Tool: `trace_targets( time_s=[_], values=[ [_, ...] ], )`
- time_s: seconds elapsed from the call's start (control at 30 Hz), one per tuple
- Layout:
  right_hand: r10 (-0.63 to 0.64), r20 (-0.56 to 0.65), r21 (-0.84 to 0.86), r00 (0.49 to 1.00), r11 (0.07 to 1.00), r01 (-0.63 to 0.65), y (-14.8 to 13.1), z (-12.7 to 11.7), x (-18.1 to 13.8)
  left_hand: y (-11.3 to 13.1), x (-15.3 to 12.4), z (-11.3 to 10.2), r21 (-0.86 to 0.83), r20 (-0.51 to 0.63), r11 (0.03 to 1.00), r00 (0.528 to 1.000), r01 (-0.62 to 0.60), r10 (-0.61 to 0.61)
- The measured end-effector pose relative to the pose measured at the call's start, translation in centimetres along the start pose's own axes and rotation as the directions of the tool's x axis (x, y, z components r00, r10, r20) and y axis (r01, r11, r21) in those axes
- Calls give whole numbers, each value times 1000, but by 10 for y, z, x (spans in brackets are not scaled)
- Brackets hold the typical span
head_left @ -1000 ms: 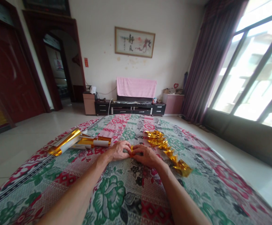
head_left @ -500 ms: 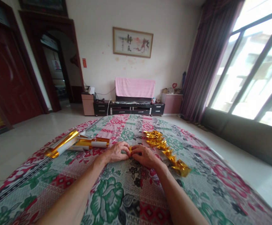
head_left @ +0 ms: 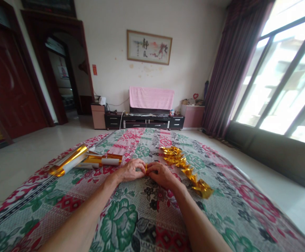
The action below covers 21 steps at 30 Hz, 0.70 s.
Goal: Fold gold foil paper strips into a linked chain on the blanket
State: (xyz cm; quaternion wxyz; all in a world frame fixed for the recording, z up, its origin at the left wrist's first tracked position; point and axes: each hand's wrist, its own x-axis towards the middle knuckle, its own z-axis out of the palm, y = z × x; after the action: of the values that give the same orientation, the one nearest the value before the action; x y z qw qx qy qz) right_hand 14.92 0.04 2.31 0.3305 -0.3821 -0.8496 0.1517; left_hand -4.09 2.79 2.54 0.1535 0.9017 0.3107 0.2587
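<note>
My left hand (head_left: 132, 169) and my right hand (head_left: 162, 174) meet at the middle of the flowered cloth (head_left: 121, 217), fingers curled and pinched together on a small piece of gold foil paper (head_left: 147, 167). Most of that piece is hidden between the fingertips. Just right of my right hand runs a row of several folded gold foil pieces (head_left: 185, 167), from the far middle toward the near right. To the left lie flat gold foil sheets with white backing (head_left: 85, 160).
The cloth covers a round-edged surface with tiled floor (head_left: 23, 157) around it. A low TV stand with a pink cover (head_left: 151, 98) stands against the far wall. Dark doors are at the left, and a big window with purple curtains at the right.
Both hands stay pinched on the small gold piece, with only slight finger movement. The view has shifted a little.
</note>
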Motion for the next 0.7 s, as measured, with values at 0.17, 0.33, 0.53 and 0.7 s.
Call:
trace_targets(
  time_s=[0.17, 0.33, 0.53, 0.7],
  values=[
    [10, -1, -1, 1000, 1000, -10, 3, 2, 1, 0, 1, 2, 10, -17, 1000, 1000, 4, -4],
    [0, -11, 9, 1000, 1000, 0, 6, 3, 0, -1, 1, 3, 23, -19, 1000, 1000, -5, 6],
    [20, -15, 2, 1000, 1000, -20, 6, 3, 0, -3, 0, 8, 52, -73, 999, 997, 16, -12],
    [33, -15, -3, 999, 999, -33, 5, 2, 1, -4, 1, 14, 89, -91, 996, 996, 26, -18]
  ],
)
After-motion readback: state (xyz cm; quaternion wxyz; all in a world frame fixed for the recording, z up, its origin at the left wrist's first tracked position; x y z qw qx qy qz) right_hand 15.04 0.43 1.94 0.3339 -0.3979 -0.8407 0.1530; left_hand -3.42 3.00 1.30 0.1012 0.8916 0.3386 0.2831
